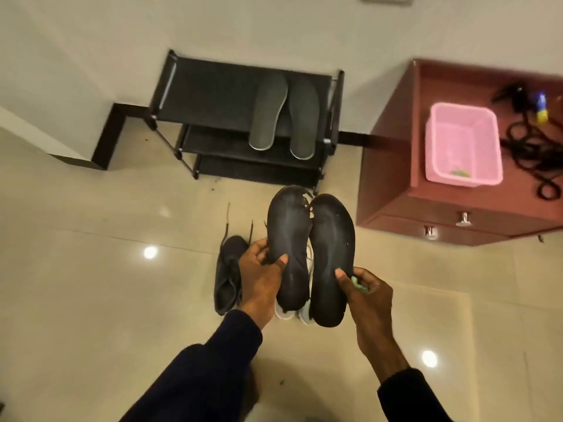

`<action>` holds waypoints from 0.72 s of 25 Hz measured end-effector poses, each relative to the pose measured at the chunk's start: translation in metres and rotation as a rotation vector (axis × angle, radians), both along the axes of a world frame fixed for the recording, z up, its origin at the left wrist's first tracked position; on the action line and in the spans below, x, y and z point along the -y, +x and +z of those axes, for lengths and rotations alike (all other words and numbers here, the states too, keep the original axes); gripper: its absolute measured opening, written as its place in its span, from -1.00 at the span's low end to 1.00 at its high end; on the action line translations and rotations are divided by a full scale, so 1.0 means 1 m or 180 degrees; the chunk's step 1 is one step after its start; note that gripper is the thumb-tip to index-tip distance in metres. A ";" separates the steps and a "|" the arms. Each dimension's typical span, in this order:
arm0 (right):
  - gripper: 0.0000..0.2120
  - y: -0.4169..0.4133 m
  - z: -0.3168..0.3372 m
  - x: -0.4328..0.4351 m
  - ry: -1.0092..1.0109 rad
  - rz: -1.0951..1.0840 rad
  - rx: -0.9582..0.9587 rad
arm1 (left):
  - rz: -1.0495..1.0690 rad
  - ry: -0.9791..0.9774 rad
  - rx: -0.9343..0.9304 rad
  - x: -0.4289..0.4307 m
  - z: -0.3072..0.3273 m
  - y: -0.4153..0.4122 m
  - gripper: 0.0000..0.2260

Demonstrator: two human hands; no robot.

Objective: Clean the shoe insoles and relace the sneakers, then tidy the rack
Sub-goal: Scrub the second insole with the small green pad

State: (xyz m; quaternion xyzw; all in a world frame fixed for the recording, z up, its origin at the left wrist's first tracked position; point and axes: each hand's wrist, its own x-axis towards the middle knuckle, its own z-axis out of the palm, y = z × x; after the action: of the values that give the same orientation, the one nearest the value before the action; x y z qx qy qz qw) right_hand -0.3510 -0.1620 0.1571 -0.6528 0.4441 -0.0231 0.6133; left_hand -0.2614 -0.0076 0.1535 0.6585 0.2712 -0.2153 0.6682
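Note:
I hold two black insoles upright side by side over the floor. My left hand [262, 275] grips the left insole [289, 242] near its heel, thumb on its face. My right hand [365, 293] pinches the right insole [332, 257] and also holds a small green cloth [359, 286]. Two grey insoles [283, 114] lie on the top shelf of the black shoe rack [213, 86]. A dark sneaker [227, 278] with loose laces lies on the floor left of my hands. White sneakers [292, 313] show partly behind the held insoles.
A red-brown drawer cabinet [426, 208] stands at the right, carrying a pink plastic basket [463, 144] and a tangle of black laces or cords [530, 138]. The rack stands against the wall. Glossy beige tiles cover the floor.

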 end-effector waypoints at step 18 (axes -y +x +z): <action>-0.79 0.303 0.029 -0.096 0.0202 0.0184 -0.0014 | 0.0606 0.0484 0.0186 -0.108 0.060 0.247 -0.54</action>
State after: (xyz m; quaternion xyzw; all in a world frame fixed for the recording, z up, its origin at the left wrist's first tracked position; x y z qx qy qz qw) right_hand -0.0480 -0.0659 0.1862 -0.6456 0.4269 0.0101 0.6332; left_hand -0.0147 0.1001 0.2136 0.6845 0.3284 -0.1104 0.6414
